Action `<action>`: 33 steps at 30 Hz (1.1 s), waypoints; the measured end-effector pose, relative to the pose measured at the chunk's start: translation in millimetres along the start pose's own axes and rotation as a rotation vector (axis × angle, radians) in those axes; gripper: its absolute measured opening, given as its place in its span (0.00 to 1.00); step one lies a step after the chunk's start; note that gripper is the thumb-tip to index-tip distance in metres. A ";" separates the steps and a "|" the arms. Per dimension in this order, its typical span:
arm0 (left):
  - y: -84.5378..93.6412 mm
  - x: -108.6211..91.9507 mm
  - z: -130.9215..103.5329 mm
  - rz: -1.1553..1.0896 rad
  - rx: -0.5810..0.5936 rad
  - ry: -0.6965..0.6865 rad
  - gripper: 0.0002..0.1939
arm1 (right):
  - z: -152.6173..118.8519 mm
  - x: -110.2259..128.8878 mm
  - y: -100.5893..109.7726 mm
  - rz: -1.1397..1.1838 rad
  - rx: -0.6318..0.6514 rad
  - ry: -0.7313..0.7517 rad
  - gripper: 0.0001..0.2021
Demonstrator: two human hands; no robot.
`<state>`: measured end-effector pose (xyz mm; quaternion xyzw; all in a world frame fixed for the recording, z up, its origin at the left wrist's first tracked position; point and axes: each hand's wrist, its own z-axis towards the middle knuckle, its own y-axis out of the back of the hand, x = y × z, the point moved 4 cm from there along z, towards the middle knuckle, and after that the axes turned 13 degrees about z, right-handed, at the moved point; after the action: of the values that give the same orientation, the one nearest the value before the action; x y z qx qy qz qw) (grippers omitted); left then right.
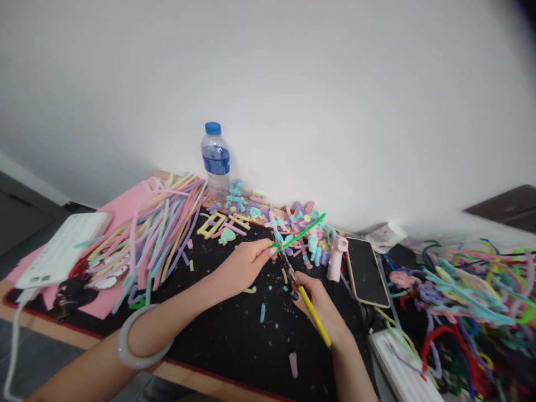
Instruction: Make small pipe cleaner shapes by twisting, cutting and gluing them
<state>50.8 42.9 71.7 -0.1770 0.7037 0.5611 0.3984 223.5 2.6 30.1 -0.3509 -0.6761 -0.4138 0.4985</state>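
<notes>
My left hand (253, 262), with a pale bangle on its wrist, is closed in a pinch on a bright green pipe cleaner (307, 230) that points up to the right. In my right hand (320, 301) are yellow-handled pliers (312, 312), their metal jaws up against the green stem beside my left fingertips. Whether the jaws are closed on it cannot be made out. Just beyond both hands lies a pile of pastel pipe-cleaner shapes (288, 223). Short cut bits, such as a blue piece (262, 312) and a lilac piece (293, 364), are scattered on the black mat (234, 346).
Long pastel pipe cleaners (163, 234) lie at left over pink sheets (125, 204), near a white power strip (62, 251). A water bottle (215, 162) stands by the wall. At right are a pink cylindrical gadget (335, 259), a phone (367, 272) and tangled colourful stems (464, 301).
</notes>
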 end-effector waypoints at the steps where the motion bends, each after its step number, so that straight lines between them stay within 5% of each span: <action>1: 0.1 -0.1 0.1 0.003 -0.002 -0.004 0.15 | 0.0 0.2 0.0 0.007 0.005 -0.003 0.12; 17: -5.7 9.4 3.0 -0.095 0.069 0.012 0.15 | 2.3 -10.9 -1.3 -0.010 -0.027 0.029 0.15; 27: -12.2 25.4 -5.0 -0.269 0.208 0.065 0.15 | 7.3 -26.6 22.9 -0.343 -0.469 0.019 0.09; 33: -23.0 34.1 -6.0 -0.370 0.244 0.073 0.09 | 8.6 -27.3 23.9 -0.409 -0.565 0.193 0.13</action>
<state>43.5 36.9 31.1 -0.2736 0.7360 0.3823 0.4871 248.3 18.6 7.4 -0.2918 -0.5412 -0.7066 0.3503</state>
